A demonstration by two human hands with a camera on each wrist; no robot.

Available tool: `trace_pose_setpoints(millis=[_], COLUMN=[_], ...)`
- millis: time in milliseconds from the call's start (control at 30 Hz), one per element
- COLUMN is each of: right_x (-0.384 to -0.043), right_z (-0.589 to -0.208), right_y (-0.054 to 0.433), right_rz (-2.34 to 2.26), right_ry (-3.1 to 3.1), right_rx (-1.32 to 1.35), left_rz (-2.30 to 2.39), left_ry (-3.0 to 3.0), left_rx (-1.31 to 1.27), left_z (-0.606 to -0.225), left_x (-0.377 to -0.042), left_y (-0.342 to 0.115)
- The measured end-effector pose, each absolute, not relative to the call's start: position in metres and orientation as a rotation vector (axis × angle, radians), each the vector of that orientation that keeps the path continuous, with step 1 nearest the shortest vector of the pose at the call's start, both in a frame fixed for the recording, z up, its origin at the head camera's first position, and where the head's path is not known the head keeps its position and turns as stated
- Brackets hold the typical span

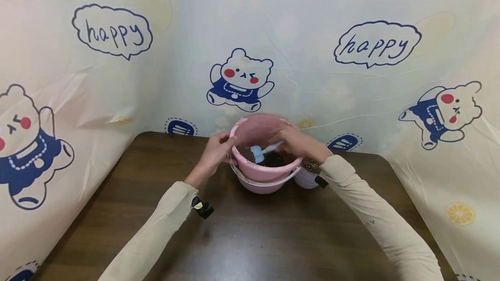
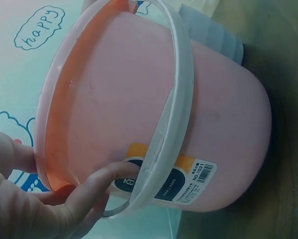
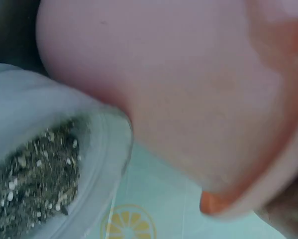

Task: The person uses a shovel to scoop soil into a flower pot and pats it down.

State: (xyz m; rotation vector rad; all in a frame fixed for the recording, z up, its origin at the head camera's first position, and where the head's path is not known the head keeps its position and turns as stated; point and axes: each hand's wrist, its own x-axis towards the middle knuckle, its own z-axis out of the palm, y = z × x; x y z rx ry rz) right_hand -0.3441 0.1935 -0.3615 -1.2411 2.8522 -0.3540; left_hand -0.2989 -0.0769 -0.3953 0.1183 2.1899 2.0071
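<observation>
A pink bucket (image 1: 259,171) stands tilted toward me at the back of the table, dark soil (image 1: 275,159) inside it. My left hand (image 1: 212,153) grips its left rim; the left wrist view has the thumb and fingers around the rim, one finger near the white handle (image 2: 184,89). Inside the bucket my right hand (image 1: 300,143) holds a small light-blue shovel (image 1: 258,154) by its pale handle, its head over the soil. The right wrist view shows little of that hand, as the bucket wall blocks it.
A white pot (image 1: 306,180) of soil mix with pale bits (image 3: 34,184) stands against the bucket's right side. The brown wooden table (image 1: 250,237) extends toward me. A printed cloth (image 1: 300,81) hangs close behind the bucket and along both sides.
</observation>
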Motion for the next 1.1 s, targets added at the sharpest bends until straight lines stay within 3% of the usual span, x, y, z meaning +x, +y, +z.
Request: trace_pose_setpoints(millis=[1100], right_x=[-0.314], right_z=[-0.35], right_y=[0.237], right_rz=[-0.618], right_ry=[3.137], right_rx=[-1.319], left_rz=[1.987], left_ry=[2.206], left_rx=[0.119], left_z=[-0.395], left_x=[-0.298], left_y=[-0.076])
